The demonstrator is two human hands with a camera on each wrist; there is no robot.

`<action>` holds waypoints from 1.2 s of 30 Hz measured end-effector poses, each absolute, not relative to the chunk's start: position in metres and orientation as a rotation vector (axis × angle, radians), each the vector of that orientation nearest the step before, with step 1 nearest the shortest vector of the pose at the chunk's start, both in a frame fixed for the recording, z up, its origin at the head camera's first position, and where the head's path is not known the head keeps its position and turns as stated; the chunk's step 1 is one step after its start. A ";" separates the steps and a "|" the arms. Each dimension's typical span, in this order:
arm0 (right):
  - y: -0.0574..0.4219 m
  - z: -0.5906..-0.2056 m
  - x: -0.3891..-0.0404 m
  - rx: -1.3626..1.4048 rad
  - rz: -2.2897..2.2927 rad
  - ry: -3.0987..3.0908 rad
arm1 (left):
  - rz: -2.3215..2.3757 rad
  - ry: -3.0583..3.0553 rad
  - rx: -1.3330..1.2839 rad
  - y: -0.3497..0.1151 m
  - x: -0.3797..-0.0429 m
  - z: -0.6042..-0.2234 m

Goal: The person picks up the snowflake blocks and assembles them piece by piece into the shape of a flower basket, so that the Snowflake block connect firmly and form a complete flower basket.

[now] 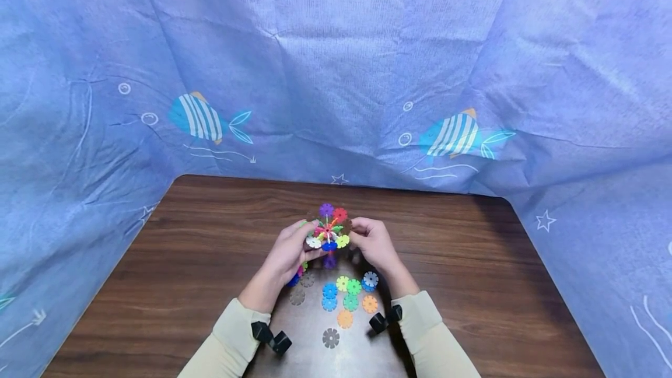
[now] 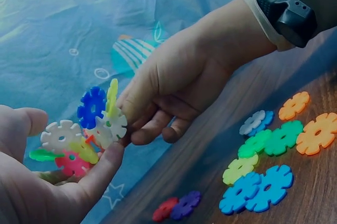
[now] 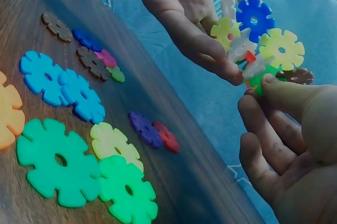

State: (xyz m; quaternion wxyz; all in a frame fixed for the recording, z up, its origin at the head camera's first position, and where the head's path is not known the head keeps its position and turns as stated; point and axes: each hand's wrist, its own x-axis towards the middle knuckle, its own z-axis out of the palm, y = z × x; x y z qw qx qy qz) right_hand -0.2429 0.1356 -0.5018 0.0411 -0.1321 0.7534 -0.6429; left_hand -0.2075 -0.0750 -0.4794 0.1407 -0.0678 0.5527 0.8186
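Note:
A cluster of brightly coloured notched plastic discs (image 1: pixel 328 230), slotted together at many angles, is held up between both hands above the table. My left hand (image 1: pixel 289 247) grips it from the left, thumb on the near side and fingers beneath. In the right wrist view, my right hand (image 3: pixel 295 134) pinches a green disc (image 3: pixel 257 81) at the cluster's edge between thumb and fingers. A brown disc (image 3: pixel 298 75) sticks out beside that thumb. Blue (image 2: pixel 90 107) and white discs (image 2: pixel 61 136) of the cluster face the left wrist view.
Several loose discs lie on the brown wooden table (image 1: pixel 199 261) below the hands: light blue (image 1: pixel 329 290), green (image 1: pixel 350 302), orange (image 1: pixel 345 319) and a brown one (image 1: pixel 331 338) nearest me. A purple disc (image 3: pixel 146 129) overlaps a red one (image 3: pixel 166 136). Blue fish-print cloth (image 1: pixel 336 86) surrounds the table.

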 end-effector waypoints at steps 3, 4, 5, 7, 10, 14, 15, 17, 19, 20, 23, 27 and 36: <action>0.137 -0.503 -0.243 -0.402 -2.018 2.287 | 2.386 1.563 -0.189 -0.076 -0.207 -0.479; 0.137 -0.504 -0.243 -0.404 -2.028 2.285 | 2.389 1.565 -0.185 -0.077 -0.207 -0.479; 0.137 -0.504 -0.243 -0.405 -2.033 2.290 | 2.390 1.574 -0.186 -0.077 -0.206 -0.479; 0.138 -0.504 -0.244 -0.416 -2.040 2.297 | 2.385 1.594 -0.189 -0.078 -0.207 -0.478; 0.139 -0.504 -0.245 -0.436 -2.048 2.295 | 2.391 1.581 -0.205 -0.079 -0.208 -0.476; 0.140 -0.504 -0.245 -0.441 -2.067 2.287 | 2.461 1.441 -0.212 -0.083 -0.210 -0.474; 0.140 -0.503 -0.245 -0.436 -2.075 2.285 | 2.476 1.407 -0.201 -0.084 -0.210 -0.474; 0.141 -0.503 -0.245 -0.416 -2.097 2.270 | 2.483 1.379 -0.168 -0.087 -0.211 -0.474; 0.142 -0.502 -0.245 -0.400 -2.119 2.253 | 2.457 1.392 -0.125 -0.089 -0.211 -0.475; 0.142 -0.502 -0.244 -0.396 -2.128 2.245 | 2.436 1.413 -0.096 -0.090 -0.211 -0.476; 0.145 -0.502 -0.243 -0.396 -2.140 2.236 | 2.377 1.515 -0.018 -0.090 -0.210 -0.477; 0.148 -0.498 -0.239 -0.436 -2.137 2.254 | 2.322 1.792 0.074 -0.089 -0.208 -0.478; 0.149 -0.491 -0.232 -0.564 -2.190 2.200 | 2.278 2.318 0.242 -0.090 -0.204 -0.470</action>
